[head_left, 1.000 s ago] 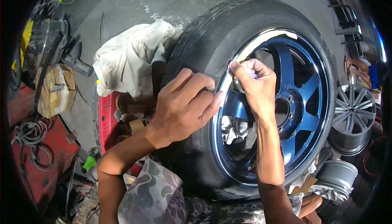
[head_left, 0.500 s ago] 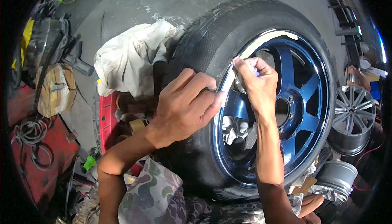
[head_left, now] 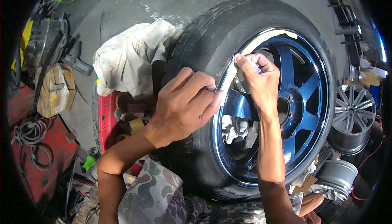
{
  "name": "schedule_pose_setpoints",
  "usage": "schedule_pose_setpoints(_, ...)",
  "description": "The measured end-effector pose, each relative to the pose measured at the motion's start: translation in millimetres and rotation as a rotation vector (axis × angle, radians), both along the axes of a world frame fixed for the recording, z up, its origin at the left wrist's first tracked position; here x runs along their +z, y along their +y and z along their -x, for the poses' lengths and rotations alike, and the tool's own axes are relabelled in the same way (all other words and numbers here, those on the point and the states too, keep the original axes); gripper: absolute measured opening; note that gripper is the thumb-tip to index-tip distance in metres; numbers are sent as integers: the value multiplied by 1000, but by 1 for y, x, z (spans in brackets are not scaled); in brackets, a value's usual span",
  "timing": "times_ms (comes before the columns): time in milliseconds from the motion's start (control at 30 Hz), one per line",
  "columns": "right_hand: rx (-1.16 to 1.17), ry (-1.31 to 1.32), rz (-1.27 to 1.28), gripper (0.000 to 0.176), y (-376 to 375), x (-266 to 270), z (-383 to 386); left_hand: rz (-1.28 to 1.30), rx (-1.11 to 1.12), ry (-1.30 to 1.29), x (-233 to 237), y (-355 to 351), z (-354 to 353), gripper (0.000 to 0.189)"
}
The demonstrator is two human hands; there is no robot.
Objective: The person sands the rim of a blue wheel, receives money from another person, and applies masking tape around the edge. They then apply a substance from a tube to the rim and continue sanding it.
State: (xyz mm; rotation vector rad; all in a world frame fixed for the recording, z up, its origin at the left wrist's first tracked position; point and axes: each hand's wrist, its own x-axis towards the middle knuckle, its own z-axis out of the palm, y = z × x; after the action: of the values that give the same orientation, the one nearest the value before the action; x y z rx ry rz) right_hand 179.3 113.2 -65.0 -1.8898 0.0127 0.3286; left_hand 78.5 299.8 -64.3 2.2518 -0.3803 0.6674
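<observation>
A blue wheel rim [head_left: 288, 66] with a black tire [head_left: 216, 32] stands before me. Pale yellow tape [head_left: 261, 39] runs along the upper left edge of the rim. My left hand [head_left: 185, 103] is closed at the rim's left edge, thumb and fingers pinched on the lower part of the tape. Higher on the same edge, my right hand [head_left: 261, 77] pinches the tape between thumb and forefinger. Something small and whitish shows within the curled fingers of my right hand, too hidden to name.
A white cloth [head_left: 130, 56] lies left of the tire, above a red-edged container [head_left: 107, 118]. A taped cardboard box [head_left: 56, 91] sits farther left. Two loose rims, one grey-spoked [head_left: 351, 111] and one silver [head_left: 337, 175], are at the right.
My right hand has shifted very slightly to the right along the rim edge. My left hand has stayed nearly in place.
</observation>
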Motion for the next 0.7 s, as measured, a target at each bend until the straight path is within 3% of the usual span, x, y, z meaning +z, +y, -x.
schedule_pose_setpoints(167, 85, 28, -9, 23, -7, -2, 4, -7, 1, -6, 0, -1, -1, 21)
schedule_pose_setpoints(200, 8, 20, 9, 22, -2, -1, 3, -17, 4, -4, 0, 0, -1, 21)
schedule_pose_setpoints(700, 47, -30, 12, 24, -4, -4, 9, -14, 5, -4, 0, -1, -1, 21)
